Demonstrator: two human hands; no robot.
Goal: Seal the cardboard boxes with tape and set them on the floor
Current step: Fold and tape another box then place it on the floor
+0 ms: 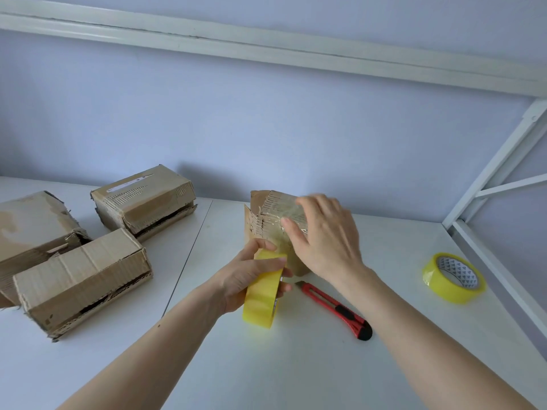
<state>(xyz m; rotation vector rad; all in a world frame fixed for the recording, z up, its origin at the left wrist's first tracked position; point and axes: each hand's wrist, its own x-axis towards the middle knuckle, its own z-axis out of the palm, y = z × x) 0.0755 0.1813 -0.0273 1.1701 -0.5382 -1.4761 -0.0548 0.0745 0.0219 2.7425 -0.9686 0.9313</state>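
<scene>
Left hand (pixel 251 276) grips tape roll (pixel 262 294) beside box (pixel 275 214) under right hand (pixel 322 235).

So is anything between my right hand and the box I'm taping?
Nothing visible. Your right hand lies flat on the taped top of the box. The left hand holds the tape roll against its near side, and the knife lies clear.

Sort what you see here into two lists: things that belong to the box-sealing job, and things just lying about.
Belongs to the job:
small cardboard box
tape roll in left hand
three waiting cardboard boxes
spare tape roll
red utility knife

Just there:
white table
white metal frame
</scene>
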